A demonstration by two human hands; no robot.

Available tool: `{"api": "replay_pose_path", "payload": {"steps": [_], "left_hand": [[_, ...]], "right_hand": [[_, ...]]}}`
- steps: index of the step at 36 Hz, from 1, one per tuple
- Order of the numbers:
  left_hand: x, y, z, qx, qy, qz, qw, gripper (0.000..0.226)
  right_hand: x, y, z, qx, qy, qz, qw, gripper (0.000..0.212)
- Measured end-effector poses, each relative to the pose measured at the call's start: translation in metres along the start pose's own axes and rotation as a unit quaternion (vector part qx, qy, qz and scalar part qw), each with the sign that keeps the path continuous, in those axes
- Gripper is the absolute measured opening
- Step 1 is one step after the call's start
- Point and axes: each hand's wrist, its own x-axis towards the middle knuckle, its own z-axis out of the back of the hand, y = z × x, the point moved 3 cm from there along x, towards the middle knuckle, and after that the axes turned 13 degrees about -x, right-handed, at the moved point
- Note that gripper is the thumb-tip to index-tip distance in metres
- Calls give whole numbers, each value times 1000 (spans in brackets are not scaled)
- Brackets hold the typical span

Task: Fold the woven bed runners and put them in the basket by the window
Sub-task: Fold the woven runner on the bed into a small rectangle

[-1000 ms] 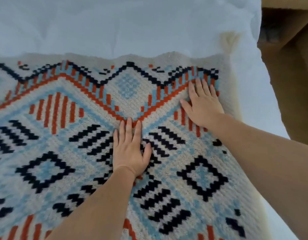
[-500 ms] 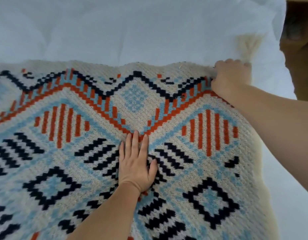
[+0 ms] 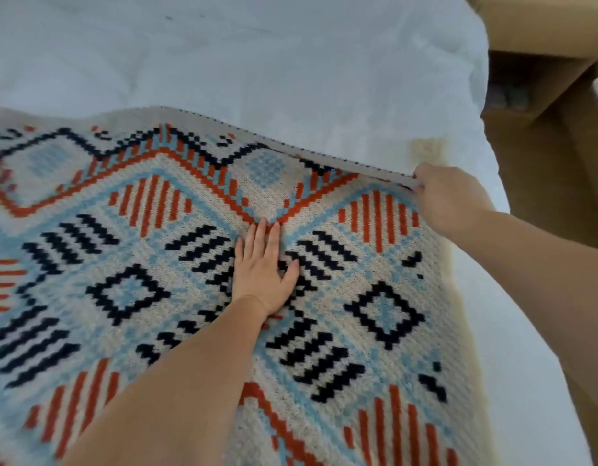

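Left hand (image 3: pixel 262 267) lies flat and open, pinning the runner (image 3: pixel 375 264) to the bed (image 3: pixel 257 55). Right hand (image 3: pixel 445 196) pinches the far corner, probably to start the fold.

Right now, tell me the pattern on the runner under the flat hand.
Cream runner with navy, orange and light-blue geometric diamonds and stripes; head view.

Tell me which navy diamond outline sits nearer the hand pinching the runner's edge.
The one at right, on the right hand's side of the runner. The other diamond lies beyond the flat left hand.
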Motion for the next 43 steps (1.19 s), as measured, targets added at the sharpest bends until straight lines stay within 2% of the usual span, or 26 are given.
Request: {"api": "replay_pose_path", "payload": {"steps": [2, 5, 7, 9, 11, 13, 14, 17, 22, 29, 33, 39, 43], "left_hand": [[-12, -9, 17, -65, 9, 24, 998, 82], [-30, -30, 62, -111, -43, 52, 992, 83], [-36, -48, 88, -101, -61, 20, 993, 79], [-38, -63, 107, -79, -37, -20, 996, 75], [-41, -73, 119, -57, -5, -48, 997, 56], [-48, -77, 127, -59, 10, -46, 997, 21], [-54, -77, 129, -65, 9, -39, 997, 19], [-77, -80, 134, -96, 4, -34, 995, 27], [-113, -79, 140, -83, 62, -42, 994, 24], [-170, -76, 152, -78, 88, -80, 990, 29], [-206, -76, 156, -91, 113, -88, 986, 32], [-263, -94, 160, -79, 178, -106, 975, 33], [-306, -91, 149, -65, 190, -105, 974, 32]], "right_hand": [[-29, 8, 8, 8, 22, 4, 1000, 13], [-69, 18, 21, 24, 45, 1, 999, 29], [-93, 21, 28, 34, 57, 0, 998, 23], [-114, 22, 35, 48, 62, -6, 997, 14], [-131, 21, 40, 58, 65, -5, 996, 15], [-145, 18, 43, 55, 62, -2, 997, 17], [-151, 16, 44, 54, 64, -2, 996, 17], [-165, 10, 47, 51, 70, 2, 996, 16], [-194, 7, 52, 25, 121, 8, 992, 18], [-247, 10, 53, 11, 127, -5, 992, 70], [-283, 5, 63, -15, 134, -35, 990, 37], [-347, -4, 75, 3, 139, -74, 987, 33], [-392, 3, 69, -53, 171, -36, 983, 30]]}}
